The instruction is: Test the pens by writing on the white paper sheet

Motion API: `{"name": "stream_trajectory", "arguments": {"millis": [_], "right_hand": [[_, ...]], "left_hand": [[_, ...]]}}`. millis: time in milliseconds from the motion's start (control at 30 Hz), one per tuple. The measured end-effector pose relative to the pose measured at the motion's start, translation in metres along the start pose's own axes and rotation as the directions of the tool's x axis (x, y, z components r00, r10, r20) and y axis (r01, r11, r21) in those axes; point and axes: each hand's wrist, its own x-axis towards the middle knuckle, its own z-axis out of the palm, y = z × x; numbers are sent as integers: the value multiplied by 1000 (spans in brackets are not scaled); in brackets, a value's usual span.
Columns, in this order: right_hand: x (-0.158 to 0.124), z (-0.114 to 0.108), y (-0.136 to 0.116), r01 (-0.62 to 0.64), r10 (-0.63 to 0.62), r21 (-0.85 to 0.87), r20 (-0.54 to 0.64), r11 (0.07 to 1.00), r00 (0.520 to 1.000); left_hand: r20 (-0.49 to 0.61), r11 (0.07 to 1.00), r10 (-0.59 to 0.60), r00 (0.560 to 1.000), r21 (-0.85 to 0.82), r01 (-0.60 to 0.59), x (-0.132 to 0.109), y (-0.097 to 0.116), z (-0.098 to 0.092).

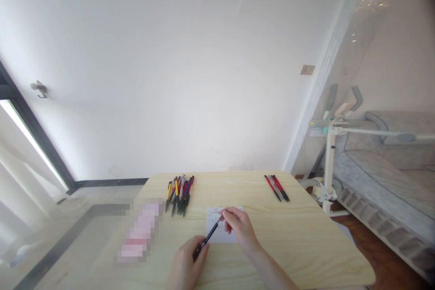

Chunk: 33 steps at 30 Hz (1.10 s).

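Note:
My left hand (189,260) is closed round the lower end of a black pen (210,235), which slants up to the right. From the pen's upper end a thin pen refill (219,219) sticks out, and the fingertips of my right hand (239,226) pinch it. Whether the refill is still partly inside the barrel I cannot tell. Beneath both hands a white sheet of paper (217,235) with scribbled marks near its top lies on the wooden table (288,244); my right hand hides part of it.
A pile of several pens (179,195) in yellow, red, blue, black and grey lies at the table's back left. A smaller group of red and grey pens (277,188) is at the back right. A pink pixelated patch (141,231) covers something on the left. Beyond stands a white wall (190,77).

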Motion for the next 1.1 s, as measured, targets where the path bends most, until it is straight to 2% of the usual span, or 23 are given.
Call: {"name": "stream_trajectory", "arguments": {"millis": [1100], "right_hand": [[-2, 1, 6, -29, 29, -2, 6, 1000, 1000]], "left_hand": [[-12, 1000, -4, 1000, 2, 4, 0, 9, -3]]}}
